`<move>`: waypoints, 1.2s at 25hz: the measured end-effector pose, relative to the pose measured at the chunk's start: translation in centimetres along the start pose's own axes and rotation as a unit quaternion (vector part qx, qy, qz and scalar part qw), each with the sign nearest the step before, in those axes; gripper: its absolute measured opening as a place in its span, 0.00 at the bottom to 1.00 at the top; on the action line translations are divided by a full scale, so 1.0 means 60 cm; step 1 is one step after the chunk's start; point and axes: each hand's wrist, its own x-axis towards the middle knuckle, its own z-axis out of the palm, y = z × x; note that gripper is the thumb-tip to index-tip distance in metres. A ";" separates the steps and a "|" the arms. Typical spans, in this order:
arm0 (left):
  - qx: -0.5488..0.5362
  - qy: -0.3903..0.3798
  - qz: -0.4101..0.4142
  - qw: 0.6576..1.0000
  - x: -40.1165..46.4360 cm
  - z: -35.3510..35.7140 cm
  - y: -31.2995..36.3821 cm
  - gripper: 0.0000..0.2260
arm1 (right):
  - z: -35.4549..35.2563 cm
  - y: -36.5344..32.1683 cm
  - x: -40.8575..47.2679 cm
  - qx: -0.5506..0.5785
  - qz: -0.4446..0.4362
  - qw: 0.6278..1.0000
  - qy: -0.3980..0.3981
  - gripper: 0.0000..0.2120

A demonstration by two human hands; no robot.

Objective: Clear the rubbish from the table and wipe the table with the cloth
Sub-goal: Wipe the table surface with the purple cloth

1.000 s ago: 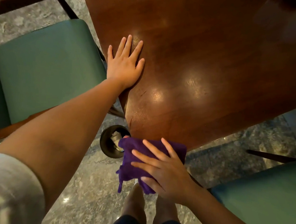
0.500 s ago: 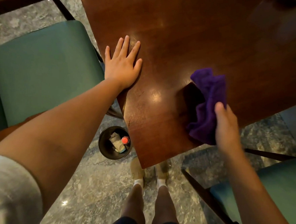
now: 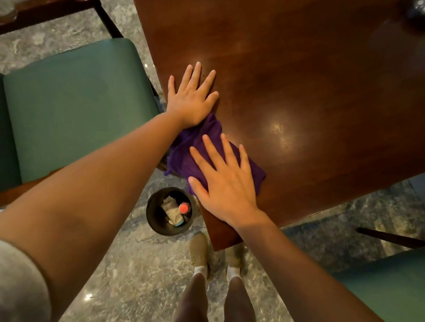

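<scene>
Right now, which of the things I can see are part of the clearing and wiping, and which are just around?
Part of the job:
- purple cloth, pressed flat under the right hand
- wooden table
- left hand, flat on the table
- black bin on the floor, holding rubbish

Just around:
- green chair left of the table
- second green chair at the lower right

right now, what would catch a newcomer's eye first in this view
The purple cloth stands out most, spread near the corner of the dark wooden table with the right hand pressed flat on it. The left hand lies flat on the table just beyond, its heel touching the cloth's far edge. On the floor beside the table corner, a black bin holds crumpled rubbish and something with a red cap.
</scene>
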 end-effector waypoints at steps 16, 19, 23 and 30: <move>-0.144 0.059 -0.054 0.986 -0.286 0.058 0.076 0.28 | -0.069 0.097 -0.003 0.081 -0.105 0.986 -0.105 0.24; -0.153 0.062 -0.045 0.985 -0.302 0.057 0.080 0.23 | -0.068 0.090 -0.021 0.091 -0.087 0.989 -0.082 0.20; -0.121 0.048 -0.013 0.991 -0.322 0.038 0.087 0.12 | -0.065 0.068 -0.050 0.070 -0.067 0.994 -0.052 0.13; -0.126 -0.020 0.013 0.992 -0.293 -0.069 0.073 0.13 | -0.139 0.053 -0.022 0.111 -0.034 0.993 -0.024 0.08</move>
